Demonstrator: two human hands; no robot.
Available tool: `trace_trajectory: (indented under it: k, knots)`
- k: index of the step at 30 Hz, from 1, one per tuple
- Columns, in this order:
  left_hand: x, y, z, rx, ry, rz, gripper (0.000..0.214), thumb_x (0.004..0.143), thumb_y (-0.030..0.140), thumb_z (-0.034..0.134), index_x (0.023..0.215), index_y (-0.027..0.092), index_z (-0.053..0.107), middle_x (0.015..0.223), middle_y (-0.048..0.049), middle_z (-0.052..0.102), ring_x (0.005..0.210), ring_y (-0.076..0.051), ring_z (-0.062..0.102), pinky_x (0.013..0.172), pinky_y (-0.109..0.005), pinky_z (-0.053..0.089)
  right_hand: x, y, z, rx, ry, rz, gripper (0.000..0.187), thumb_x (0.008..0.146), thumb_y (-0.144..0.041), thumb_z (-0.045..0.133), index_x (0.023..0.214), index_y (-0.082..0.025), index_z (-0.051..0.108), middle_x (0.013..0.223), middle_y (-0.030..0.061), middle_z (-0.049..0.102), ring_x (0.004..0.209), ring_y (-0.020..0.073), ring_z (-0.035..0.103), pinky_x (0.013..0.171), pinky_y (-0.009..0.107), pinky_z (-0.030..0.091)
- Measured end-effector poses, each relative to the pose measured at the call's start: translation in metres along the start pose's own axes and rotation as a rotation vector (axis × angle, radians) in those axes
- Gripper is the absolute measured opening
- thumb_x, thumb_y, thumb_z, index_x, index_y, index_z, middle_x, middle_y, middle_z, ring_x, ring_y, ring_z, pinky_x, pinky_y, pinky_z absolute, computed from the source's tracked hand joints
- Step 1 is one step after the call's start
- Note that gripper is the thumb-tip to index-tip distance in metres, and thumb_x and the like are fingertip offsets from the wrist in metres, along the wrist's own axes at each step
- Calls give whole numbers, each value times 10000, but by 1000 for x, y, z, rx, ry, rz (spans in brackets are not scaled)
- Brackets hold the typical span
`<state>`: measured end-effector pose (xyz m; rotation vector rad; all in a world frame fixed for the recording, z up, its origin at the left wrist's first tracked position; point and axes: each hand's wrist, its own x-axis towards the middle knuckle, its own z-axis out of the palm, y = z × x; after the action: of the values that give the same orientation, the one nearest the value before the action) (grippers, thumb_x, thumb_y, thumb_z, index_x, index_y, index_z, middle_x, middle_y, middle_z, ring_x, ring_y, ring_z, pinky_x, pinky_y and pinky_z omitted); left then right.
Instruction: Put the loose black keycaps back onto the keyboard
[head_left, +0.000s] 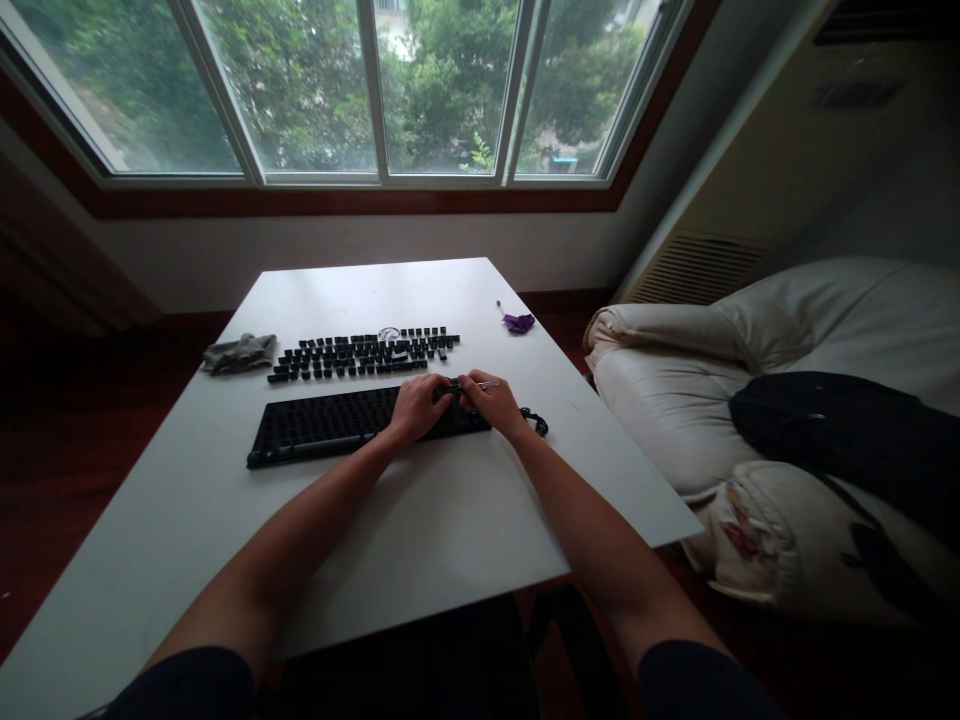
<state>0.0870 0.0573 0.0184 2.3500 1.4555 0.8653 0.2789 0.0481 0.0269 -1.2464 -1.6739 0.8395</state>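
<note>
A black keyboard (pixel 322 408) lies on the white table, and its keycaps are off over much of the bed. My left hand (pixel 417 405) rests on its right half with fingers curled and thumb pressed in; whatever is between them is hidden. Right beside it, my right hand (pixel 489 398) is closed on a thin shiny tool (pixel 487 385), whose exact kind is too small to make out. Both hands' fingertips meet near the keyboard's back edge. Loose black keycaps (pixel 356 352) lie in rows behind the keyboard, with a pale ring-shaped item (pixel 389 334) among them.
A grey cloth (pixel 240 354) lies at the table's left edge. Near the right edge sits a purple item (pixel 518 323) with a thin stem. A coiled black cable (pixel 535 422) is by the keyboard's right end. A pale sofa (pixel 660 420) holding a black bag (pixel 840 430) stands right of the table.
</note>
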Motion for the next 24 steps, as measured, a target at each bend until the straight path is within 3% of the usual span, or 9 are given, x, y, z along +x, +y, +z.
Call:
trace_trajectory:
  k: [8, 14, 24]
  knots:
    - [0, 1, 1, 54, -55, -11, 208, 951, 314, 592, 1121, 255, 697, 1078, -61, 745, 1019, -269, 657, 914, -405, 443, -1, -1, 1, -19, -6, -6, 409, 963, -550, 499, 738, -228, 615, 632, -3, 697, 556, 148, 641, 632, 258, 519]
    - [-2, 2, 1, 165, -75, 2, 236, 1001, 371, 517, 1028, 246, 715, 1024, -91, 742, 1024, -282, 641, 953, -430, 398, -2, -4, 3, 13, -41, -10, 368, 957, -515, 502, 752, -225, 602, 639, -4, 696, 560, 146, 638, 629, 253, 513]
    - [-2, 4, -2, 120, -92, 24, 216, 891, 305, 634, 1093, 258, 698, 1083, -78, 721, 1059, -284, 620, 950, -423, 428, 0, 3, 1, -61, -48, 37, 332, 928, -496, 555, 755, -224, 633, 619, -11, 696, 564, 152, 646, 615, 253, 511]
